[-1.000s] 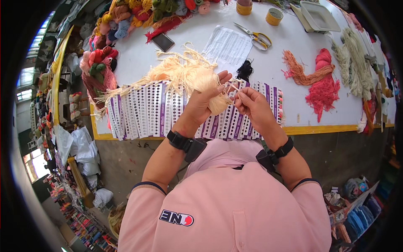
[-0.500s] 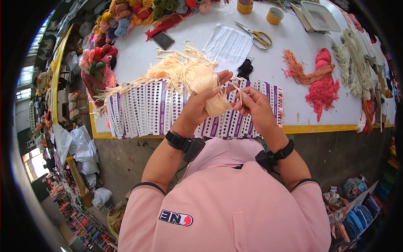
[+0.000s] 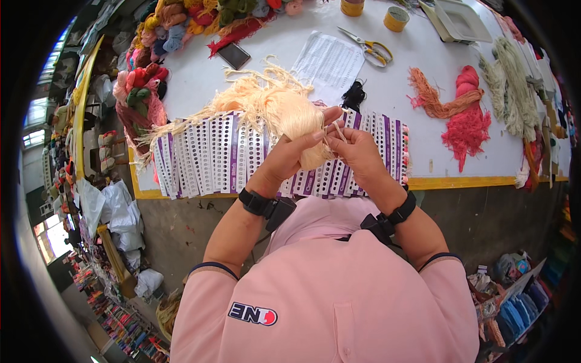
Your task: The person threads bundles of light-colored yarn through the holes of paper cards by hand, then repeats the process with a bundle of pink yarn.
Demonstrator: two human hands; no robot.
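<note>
The cream yarn [image 3: 301, 118] is held in the left hand [image 3: 283, 160], its bundle lying between thumb and partly extended fingers, above the worktop [image 3: 393, 85]. A pale tray [image 3: 465, 23] is set far right, its contents unclear. A thin strand [image 3: 341, 132] is pinched by the right hand's [image 3: 364, 157] closed fingers.

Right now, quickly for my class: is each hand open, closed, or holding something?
Left hand: closed, holding the cream yarn skein.
Right hand: closed, pinching a pale yarn strand.

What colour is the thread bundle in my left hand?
Pale creamy-peach, silky thread bundle, clearest in head view.
</note>
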